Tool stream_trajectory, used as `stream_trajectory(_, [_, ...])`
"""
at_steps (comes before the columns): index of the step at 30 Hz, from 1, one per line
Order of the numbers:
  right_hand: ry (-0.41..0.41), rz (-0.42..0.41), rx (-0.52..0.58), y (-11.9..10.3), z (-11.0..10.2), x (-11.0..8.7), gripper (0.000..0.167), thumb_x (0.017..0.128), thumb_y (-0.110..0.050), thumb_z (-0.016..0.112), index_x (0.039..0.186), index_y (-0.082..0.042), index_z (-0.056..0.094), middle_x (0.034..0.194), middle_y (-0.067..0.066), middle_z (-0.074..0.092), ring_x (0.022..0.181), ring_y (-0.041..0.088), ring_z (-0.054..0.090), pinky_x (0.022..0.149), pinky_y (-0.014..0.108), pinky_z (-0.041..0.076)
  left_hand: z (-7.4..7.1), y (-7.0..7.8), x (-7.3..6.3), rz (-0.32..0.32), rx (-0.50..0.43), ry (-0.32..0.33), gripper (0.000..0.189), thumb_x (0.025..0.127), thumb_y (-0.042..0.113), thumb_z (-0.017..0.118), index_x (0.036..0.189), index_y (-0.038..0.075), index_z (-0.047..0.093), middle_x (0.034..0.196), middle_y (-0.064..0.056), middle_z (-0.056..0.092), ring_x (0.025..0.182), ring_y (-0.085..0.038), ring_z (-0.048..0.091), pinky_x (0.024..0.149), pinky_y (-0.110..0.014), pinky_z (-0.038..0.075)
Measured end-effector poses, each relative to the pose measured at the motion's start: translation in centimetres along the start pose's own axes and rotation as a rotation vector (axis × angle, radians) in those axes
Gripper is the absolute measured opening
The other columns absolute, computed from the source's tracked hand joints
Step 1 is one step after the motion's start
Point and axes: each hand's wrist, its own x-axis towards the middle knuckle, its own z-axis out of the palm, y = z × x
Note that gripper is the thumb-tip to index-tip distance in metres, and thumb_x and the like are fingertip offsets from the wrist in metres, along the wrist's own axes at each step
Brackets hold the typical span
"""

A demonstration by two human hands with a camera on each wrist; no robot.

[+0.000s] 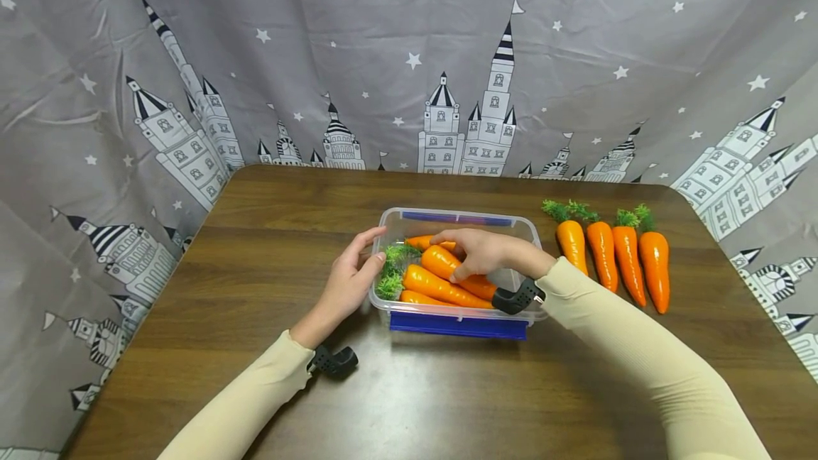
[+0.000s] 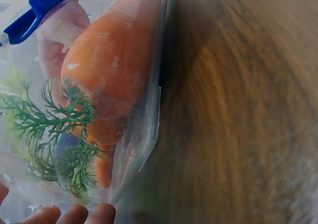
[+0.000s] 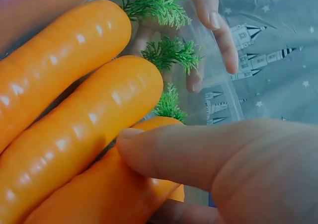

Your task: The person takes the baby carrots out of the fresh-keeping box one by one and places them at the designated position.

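Note:
A clear plastic box with blue latches stands on the table, holding several orange toy carrots with green tops toward its left end. Inside it, my right hand grips one carrot; the thumb lies on its near side and the other fingers are mostly hidden behind it. At the box's left end, my left hand rests against the wall and rim, its fingers fairly straight. Through the clear wall, the left wrist view shows carrots and a green top.
To the right of the box, several more carrots lie side by side on the brown wooden table, tops toward the back. A grey curtain printed with castles and stars hangs behind the table.

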Motion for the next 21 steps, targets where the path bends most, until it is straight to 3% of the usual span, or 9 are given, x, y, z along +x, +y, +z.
stream_trajectory(5, [-0.003,-0.039,0.047,0.2,-0.1,-0.2,0.072,0.090,-0.003,0.069,0.155,-0.010,0.038,0.142,0.020,0.058,0.129,0.036,0.058,0.106,0.047,0.052,0.0,0.1,0.0,-0.007,-0.002,-0.001,0.046,0.101,0.010,0.056,0.147,0.011,0.052,0.149,-0.022,0.052,0.114,-0.040,0.069,0.086,-0.029,0.055])
stream_trajectory(11, [0.063,-0.058,0.162,0.5,-1.1,-1.2,0.073,0.091,-0.002,0.068,0.156,-0.013,0.037,0.142,0.020,0.058,0.125,0.036,0.059,0.090,0.039,0.058,0.1,0.0,0.0,0.003,-0.009,0.004,0.045,0.101,0.009,0.055,0.146,0.011,0.053,0.148,-0.024,0.053,0.112,-0.040,0.070,0.086,-0.026,0.054])
stream_trajectory(15, [0.112,-0.066,0.303,0.9,-2.3,-2.4,0.072,0.093,-0.003,0.066,0.157,-0.012,0.033,0.139,0.024,0.058,0.115,0.032,0.062,0.077,0.034,0.059,0.2,-0.1,0.1,0.008,-0.010,0.007,0.045,0.101,0.008,0.055,0.146,0.011,0.053,0.147,-0.025,0.053,0.113,-0.040,0.070,0.086,-0.025,0.054])
stream_trajectory(21, [0.186,-0.055,0.416,1.8,-3.7,-4.9,0.068,0.098,-0.008,0.064,0.157,-0.014,0.030,0.128,0.025,0.062,0.096,0.023,0.067,0.071,0.035,0.060,0.0,-0.1,0.1,0.004,0.015,0.000,0.045,0.102,0.009,0.055,0.147,0.009,0.051,0.149,-0.022,0.053,0.117,-0.039,0.068,0.092,-0.036,0.056])
